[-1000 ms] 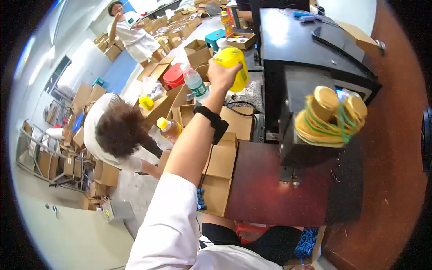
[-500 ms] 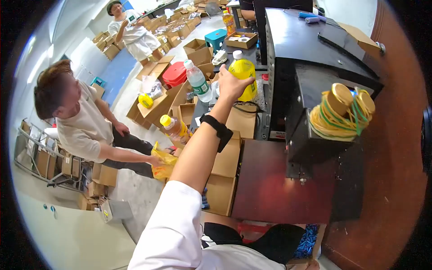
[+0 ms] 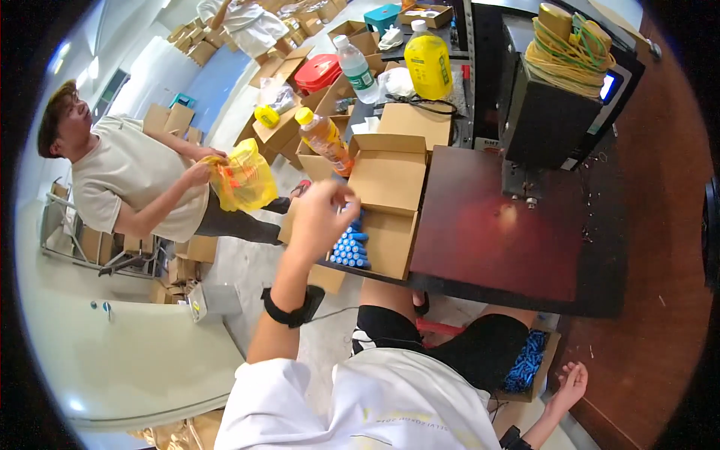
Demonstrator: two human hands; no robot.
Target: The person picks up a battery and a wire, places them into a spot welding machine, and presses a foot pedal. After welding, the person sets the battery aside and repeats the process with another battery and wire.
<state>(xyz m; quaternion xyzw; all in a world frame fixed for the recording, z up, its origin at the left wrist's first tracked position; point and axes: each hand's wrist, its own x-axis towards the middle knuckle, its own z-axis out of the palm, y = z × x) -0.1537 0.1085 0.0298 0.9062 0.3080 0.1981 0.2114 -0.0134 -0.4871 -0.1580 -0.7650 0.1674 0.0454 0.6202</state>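
My left hand (image 3: 324, 219) hangs over the left side of a cardboard box (image 3: 392, 241), wrist bent and fingers loosely curled. A gap shows between thumb and forefinger, and nothing is seen in it. Beneath and beside it, blue cylindrical battery cells (image 3: 350, 250) stand packed in the box. Low on the right, my right hand (image 3: 573, 382) is raised with slightly bent, separated fingers and holds nothing. Nearest it is a box of blue cells (image 3: 526, 361) beside my thigh. A jug-like bottle of yellow liquid (image 3: 428, 66) stands upright at the back of the table.
A bench machine (image 3: 551, 112) with rubber bands (image 3: 568, 64) rises over a dark red plate (image 3: 491, 262). An orange drink bottle (image 3: 328, 142) and clear water bottle (image 3: 357, 73) stand beyond the box. At left, a person (image 3: 142, 172) holds a yellow plastic bag (image 3: 245, 176).
My left hand has let go of the yellow bottle and come back over the cell box. My right hand has come into view. The person at left has lifted the yellow bag.
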